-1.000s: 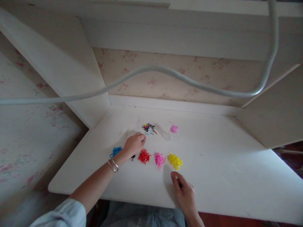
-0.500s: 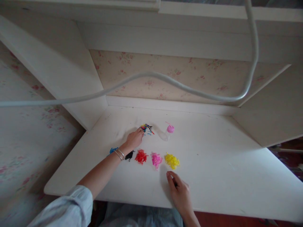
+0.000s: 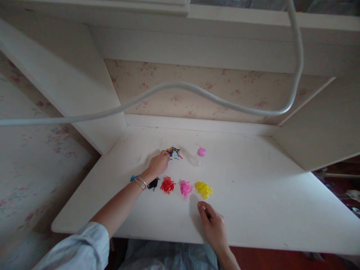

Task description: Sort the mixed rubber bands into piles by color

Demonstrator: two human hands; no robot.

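My left hand (image 3: 158,164) reaches forward over the white desk (image 3: 253,195), its curled fingers touching the edge of a small mixed heap of coloured rubber bands (image 3: 173,152). Sorted little piles lie in a row nearer me: blue (image 3: 133,177) partly behind my wrist, black (image 3: 153,183), red (image 3: 168,185), pink (image 3: 185,187), yellow (image 3: 204,189). My right hand (image 3: 213,227) rests on the desk just below the yellow pile, fingers curled with something dark and tiny between them.
A clear small container with a pink cap (image 3: 197,156) lies right of the mixed heap. A white cable (image 3: 197,90) hangs across the view. White shelf sides (image 3: 70,86) flank the desk; floral wallpaper (image 3: 197,93) is behind.
My left hand has moved forward from the sorted row to the mixed heap, uncovering the black pile. My right hand has barely moved.
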